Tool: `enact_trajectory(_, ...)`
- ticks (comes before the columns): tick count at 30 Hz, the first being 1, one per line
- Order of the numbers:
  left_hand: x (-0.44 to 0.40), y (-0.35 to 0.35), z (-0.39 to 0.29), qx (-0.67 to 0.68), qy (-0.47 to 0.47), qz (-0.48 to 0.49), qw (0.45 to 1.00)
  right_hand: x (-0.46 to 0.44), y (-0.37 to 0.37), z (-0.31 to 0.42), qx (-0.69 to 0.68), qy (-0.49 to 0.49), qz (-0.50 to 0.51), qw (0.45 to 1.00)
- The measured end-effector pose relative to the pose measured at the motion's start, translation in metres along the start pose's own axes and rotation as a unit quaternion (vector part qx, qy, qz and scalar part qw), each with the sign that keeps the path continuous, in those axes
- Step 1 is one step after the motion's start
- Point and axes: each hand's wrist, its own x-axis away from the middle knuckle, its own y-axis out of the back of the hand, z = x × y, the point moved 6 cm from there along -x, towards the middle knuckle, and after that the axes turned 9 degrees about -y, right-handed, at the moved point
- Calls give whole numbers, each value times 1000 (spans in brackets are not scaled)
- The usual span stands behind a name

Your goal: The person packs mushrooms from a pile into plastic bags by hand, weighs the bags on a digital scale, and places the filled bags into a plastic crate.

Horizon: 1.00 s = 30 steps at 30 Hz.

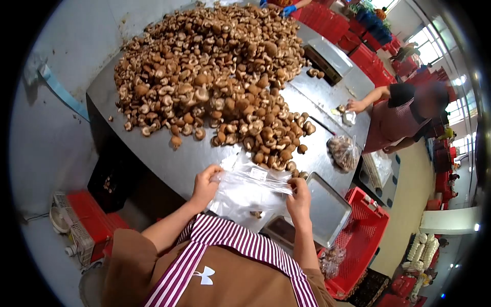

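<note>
A clear plastic bag (245, 193) is stretched between the two hands, low over the near edge of the table. The left hand (205, 185) pinches one side of the bag, and the right hand (298, 197) grips the other, the film drawn into creases between them. A small white label (258, 174) shows on the film, nearer the right hand. Just beyond both hands begins a large heap of brown mushrooms (204, 77), spread away over the metal table (153, 159). Just beside the right hand is a shallow metal tray (333, 219); past it, farther right, stands a red crate (372, 219), with filled bags (331, 262) at its near end. Beyond the right hand, a bag of mushrooms (343, 152) sits on the table. Farther out that way, a co-worker (394, 123) reaches one hand (356, 105) onto the tabletop beside a small white bundle (349, 118).
</note>
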Motion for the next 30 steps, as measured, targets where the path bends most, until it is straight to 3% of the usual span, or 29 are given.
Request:
enact_trajectory(1,4,1,6,0,-8,-1,1000,-1,1,-2,-1,5,-6,1000)
enact_trajectory(3,11,6,39,108,149,-69,981,-5,4,-16,-72,-85,-28,993)
enact_trajectory(4,7,7,54,108,147,-69,981,-5,4,-13,-73,-84,-29,993)
enact_trajectory(5,11,11,77,155,216,-116,957,0,-17,-8,-313,-117,137,932)
enact_trajectory(6,20,14,99,200,286,-162,923,13,-35,6,-526,-144,291,786)
enact_trajectory(7,21,16,110,245,351,-186,884,19,-39,22,-585,-132,332,728)
enact_trajectory(8,20,17,113,241,359,-186,882,22,-44,42,-640,-122,370,662)
enact_trajectory(9,24,10,116,335,388,-189,838,14,-47,61,-722,-78,370,579)
enact_trajectory(10,27,3,116,424,412,-192,783,9,-60,32,-808,-191,273,487)
enact_trajectory(11,27,-5,99,459,453,-203,737,-5,-62,32,-824,-213,250,462)
enact_trajectory(12,37,-1,103,455,460,-206,734,-22,-71,18,-842,-216,212,446)
enact_trajectory(14,25,0,83,707,270,6,654,-51,-121,-34,-853,-244,281,366)
enact_trajectory(15,25,4,90,780,205,90,584,-55,-137,-35,-827,-324,216,406)
enact_trajectory(16,18,7,73,779,209,89,584,-52,-153,-28,-790,-401,149,440)
enact_trajectory(17,10,19,67,680,306,-114,657,-46,-157,-3,-743,-426,146,495)
enact_trajectory(18,18,37,69,536,382,-307,687,-53,-196,-21,-743,-393,199,505)
enact_trajectory(19,23,57,130,591,322,-214,708,-46,-203,-2,-702,-444,198,520)
enact_trajectory(20,24,68,156,590,323,-215,708,-47,-218,8,-669,-452,232,542)
enact_trajectory(23,15,85,206,531,387,-303,690,-69,-294,-7,-702,-441,282,483)
enact_trajectory(24,4,79,220,528,389,-303,691,-74,-296,-12,-689,-483,225,491)
enact_trajectory(25,-11,72,233,464,398,-275,742,-75,-295,-18,-673,-522,167,496)
enact_trajectory(26,-27,65,238,396,404,-246,787,-84,-284,-26,-666,-494,162,535)
enact_trajectory(28,-69,30,221,374,376,-223,818,-97,-267,-50,-699,-513,93,489)
enact_trajectory(30,-108,-13,183,344,386,-197,833,-102,-223,-58,-698,-492,8,519)
